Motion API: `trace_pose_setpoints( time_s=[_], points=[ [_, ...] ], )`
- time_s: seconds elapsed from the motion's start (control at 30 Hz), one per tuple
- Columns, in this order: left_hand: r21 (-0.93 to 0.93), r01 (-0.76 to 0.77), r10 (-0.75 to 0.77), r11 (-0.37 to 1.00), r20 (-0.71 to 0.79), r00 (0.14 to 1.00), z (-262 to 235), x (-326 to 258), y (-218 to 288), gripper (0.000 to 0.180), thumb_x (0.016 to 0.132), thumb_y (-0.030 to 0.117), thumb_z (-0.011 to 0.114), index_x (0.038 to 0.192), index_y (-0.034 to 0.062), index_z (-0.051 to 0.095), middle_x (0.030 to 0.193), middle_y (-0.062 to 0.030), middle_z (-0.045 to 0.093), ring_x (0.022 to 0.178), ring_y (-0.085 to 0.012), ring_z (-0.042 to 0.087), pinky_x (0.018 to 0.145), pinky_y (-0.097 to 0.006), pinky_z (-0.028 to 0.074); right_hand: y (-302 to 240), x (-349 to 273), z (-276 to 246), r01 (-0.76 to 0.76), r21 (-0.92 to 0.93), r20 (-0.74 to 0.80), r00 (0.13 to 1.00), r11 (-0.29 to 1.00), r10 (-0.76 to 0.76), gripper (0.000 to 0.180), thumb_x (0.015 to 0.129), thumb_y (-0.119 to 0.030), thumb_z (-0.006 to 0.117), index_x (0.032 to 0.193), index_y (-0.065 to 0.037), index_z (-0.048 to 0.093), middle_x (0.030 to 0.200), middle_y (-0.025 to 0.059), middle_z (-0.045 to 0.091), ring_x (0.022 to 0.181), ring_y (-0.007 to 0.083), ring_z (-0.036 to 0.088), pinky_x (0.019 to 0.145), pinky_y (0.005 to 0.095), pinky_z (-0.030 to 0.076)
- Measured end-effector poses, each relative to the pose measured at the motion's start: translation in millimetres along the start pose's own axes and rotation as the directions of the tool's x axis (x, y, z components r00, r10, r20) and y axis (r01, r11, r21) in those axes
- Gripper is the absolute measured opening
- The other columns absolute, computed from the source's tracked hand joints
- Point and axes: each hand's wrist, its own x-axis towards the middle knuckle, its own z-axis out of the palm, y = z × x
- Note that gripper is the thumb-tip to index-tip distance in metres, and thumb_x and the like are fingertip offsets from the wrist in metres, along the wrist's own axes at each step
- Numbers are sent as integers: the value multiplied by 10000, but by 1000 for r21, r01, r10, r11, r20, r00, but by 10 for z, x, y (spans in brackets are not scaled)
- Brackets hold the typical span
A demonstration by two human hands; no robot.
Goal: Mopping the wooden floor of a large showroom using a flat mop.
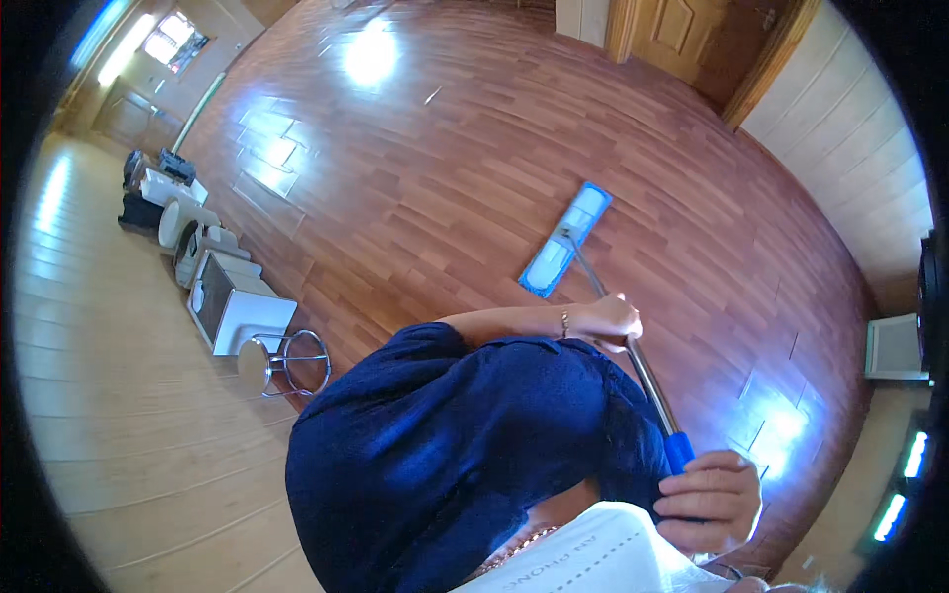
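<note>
A flat mop (560,247) lies with its long blue-edged head on the wood-look floor, ahead and slightly right of me. Its metal pole (649,381) slants back toward my body and ends in a blue grip. My left hand (608,318), with a bracelet at the wrist, reaches across my front and is closed round the middle of the pole. Lower down, at the blue grip (678,451), the fingers of my right hand (710,502) are wrapped round the handle's top end. The mop head's pad rests against the floor.
Along the left wall stand a round stool (287,364), a white cabinet-like box (247,304) and several small containers or appliances. A wooden door (704,44) is at the far right. A white box-like piece (895,347) stands by the right wall. The shiny floor (445,188) reflects light.
</note>
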Motion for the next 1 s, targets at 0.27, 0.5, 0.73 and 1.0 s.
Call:
trace_pose_setpoints(
  time_s=[0.27, 0.5, 0.73, 1.0],
  points=[
    [-30, -216, 218, 976, 148, 965, -185, 562, 239, 129, 714, 267, 599, 686, 154, 653, 717, -69, 674, 744, -311, 663, 607, -497, 510, 59, -257, -354, 53, 26, 51, 997, 998, -54, 78, 814, -208, 623, 792, -134, 635, 834, 21, 700, 760, 164, 671, 669, 314, 500],
    [-120, 6, 16, 993, 178, 984, -742, 299, -385, 109, 666, 208, 609, 570, 157, 604, 529, -26, 584, 540, -234, 610, 465, -390, 431, 761, -182, -8, 55, -16, -290, 955, 998, -57, 332, 833, -424, 688, 803, -106, 599, 792, 68, 666, 720, 226, 636, 583, 313, 512],
    [-59, 128, -137, 990, -172, 976, -769, -284, -1656, 177, 644, 203, 641, 544, 134, 511, 537, -38, 549, 537, -256, 582, 451, -423, 394, 1609, 248, 556, -208, 202, -522, 804, 957, 285, 216, 697, -258, 709, 763, -70, 624, 824, 149, 668, 861, 381, 603, 754, 481, 479],
    [-51, 593, -588, 803, -223, 778, -810, -1381, -2808, 104, 664, 153, 615, 639, 126, 517, 708, -57, 573, 818, -290, 600, 673, -492, 453, 2525, 1019, 1232, -240, 374, -277, 893, 896, 355, 210, 719, -102, 754, 883, -35, 642, 935, 153, 680, 988, 338, 625, 904, 474, 465]
  ],
)
